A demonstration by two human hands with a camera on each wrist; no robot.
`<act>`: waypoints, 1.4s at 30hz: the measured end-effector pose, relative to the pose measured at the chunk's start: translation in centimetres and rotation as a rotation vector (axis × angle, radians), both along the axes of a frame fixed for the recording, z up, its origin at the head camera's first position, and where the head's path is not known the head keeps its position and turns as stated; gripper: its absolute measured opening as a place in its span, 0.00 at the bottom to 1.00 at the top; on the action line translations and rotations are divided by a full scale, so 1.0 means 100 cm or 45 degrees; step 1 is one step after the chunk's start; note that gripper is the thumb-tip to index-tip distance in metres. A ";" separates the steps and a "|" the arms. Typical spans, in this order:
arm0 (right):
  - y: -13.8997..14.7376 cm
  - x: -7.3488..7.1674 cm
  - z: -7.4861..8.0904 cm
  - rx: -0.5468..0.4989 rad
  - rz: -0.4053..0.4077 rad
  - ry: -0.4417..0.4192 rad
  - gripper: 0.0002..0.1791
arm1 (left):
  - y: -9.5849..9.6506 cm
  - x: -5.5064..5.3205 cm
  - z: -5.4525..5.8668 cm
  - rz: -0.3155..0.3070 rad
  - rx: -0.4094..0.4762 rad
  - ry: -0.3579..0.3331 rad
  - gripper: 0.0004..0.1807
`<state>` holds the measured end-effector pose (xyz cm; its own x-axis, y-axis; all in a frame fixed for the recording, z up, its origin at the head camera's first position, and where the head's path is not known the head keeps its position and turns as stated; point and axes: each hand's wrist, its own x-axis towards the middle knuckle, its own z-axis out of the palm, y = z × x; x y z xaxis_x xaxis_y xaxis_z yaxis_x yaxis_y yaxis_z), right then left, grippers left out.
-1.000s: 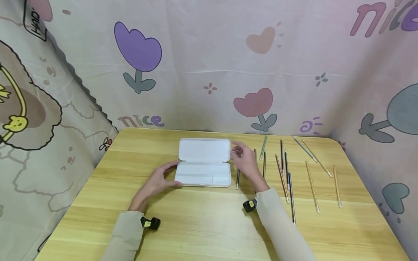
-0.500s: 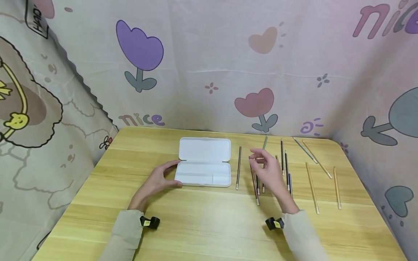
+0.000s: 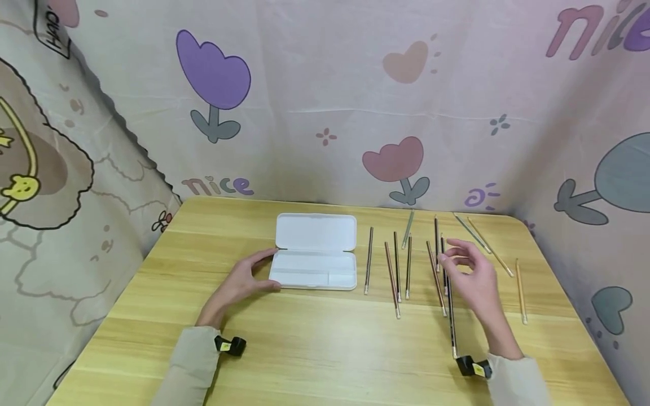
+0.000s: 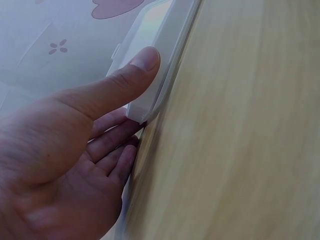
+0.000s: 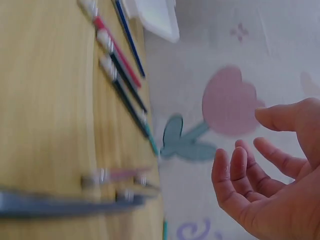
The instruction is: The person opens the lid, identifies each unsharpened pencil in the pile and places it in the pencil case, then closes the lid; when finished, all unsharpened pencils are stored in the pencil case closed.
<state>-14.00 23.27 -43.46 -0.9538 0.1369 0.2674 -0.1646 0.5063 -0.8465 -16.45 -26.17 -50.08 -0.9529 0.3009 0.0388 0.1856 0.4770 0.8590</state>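
An open white pencil case (image 3: 342,279) lies on the table, its lid (image 3: 316,231) folded back and its compartments bare. My left hand (image 3: 242,285) holds its left end, thumb at the front corner and fingers at the back; the left wrist view shows the thumb over the case's side (image 4: 172,60). My right hand (image 3: 474,279) hovers over the pencils at the right, fingers bent loosely. In the right wrist view this hand (image 5: 275,185) has nothing between thumb and fingers. A dark pencil (image 3: 452,327) lies just left of it, partly overlapped by the fingers.
Right of the case several pencils lie roughly lengthwise, among them a dark one (image 3: 368,259) and a reddish one (image 3: 392,279). A yellow pencil (image 3: 521,293) lies farther right, with a green one (image 3: 408,230) near the back. A printed cloth (image 3: 294,141) hangs behind the table.
My right hand has moved rightward from beside the case, across the pencils, and toward me. The left hand and the pencil case have stayed in place.
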 end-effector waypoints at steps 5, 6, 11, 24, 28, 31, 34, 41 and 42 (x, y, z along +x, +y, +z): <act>0.032 0.000 -0.010 -0.070 -0.089 0.010 0.20 | 0.001 -0.001 0.001 0.009 -0.019 -0.004 0.50; 0.037 -0.001 -0.012 -0.079 -0.103 0.005 0.20 | 0.002 0.000 0.002 0.012 -0.021 -0.006 0.50; 0.060 -0.004 -0.021 -0.128 -0.189 -0.052 0.17 | 0.001 0.001 0.004 0.014 -0.018 -0.004 0.50; 0.091 0.000 -0.045 -0.013 -0.148 -0.331 0.27 | -0.002 0.002 0.001 0.019 -0.025 -0.012 0.49; 0.093 0.001 -0.048 0.080 -0.117 -0.346 0.27 | -0.001 0.001 0.001 0.013 -0.013 -0.013 0.50; 0.092 0.000 -0.048 0.229 -0.093 -0.347 0.27 | -0.001 0.000 0.001 0.011 -0.004 -0.017 0.50; 0.087 0.000 -0.047 0.346 -0.055 -0.354 0.27 | 0.000 0.000 0.001 0.015 -0.002 -0.022 0.50; 0.077 -0.003 -0.045 0.492 -0.050 -0.333 0.20 | -0.001 -0.001 0.002 0.023 -0.023 -0.023 0.49; 0.075 -0.003 -0.045 0.513 -0.061 -0.326 0.19 | -0.001 -0.001 0.002 0.024 -0.028 -0.021 0.49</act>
